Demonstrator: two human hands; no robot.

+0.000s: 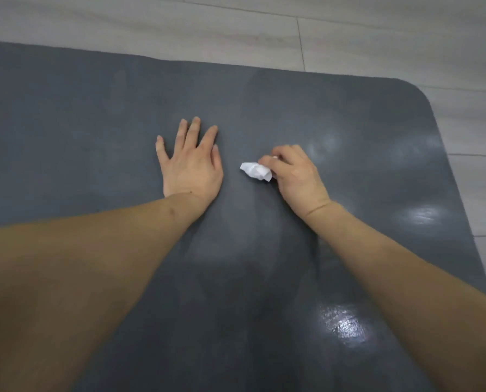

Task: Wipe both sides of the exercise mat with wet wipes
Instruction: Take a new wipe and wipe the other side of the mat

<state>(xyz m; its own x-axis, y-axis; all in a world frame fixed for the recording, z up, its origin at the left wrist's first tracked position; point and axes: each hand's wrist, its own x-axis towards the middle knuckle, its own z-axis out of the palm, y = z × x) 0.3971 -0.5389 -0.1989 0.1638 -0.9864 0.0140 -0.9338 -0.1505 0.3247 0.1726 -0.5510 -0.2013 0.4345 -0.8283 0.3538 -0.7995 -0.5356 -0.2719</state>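
A dark grey exercise mat (94,108) lies flat on the floor and fills most of the head view; its rounded far right corner shows at the upper right. My left hand (190,162) rests palm down on the mat with fingers spread and holds nothing. My right hand (295,176) is closed around a crumpled white wet wipe (256,170), which sticks out to the left of the fingers and touches the mat. Shiny wet patches (343,323) glisten on the mat's right part.
Pale grey floor tiles (377,32) surround the mat at the back and along the right side. The mat's far edge runs across the top, its right edge down the right side of the view.
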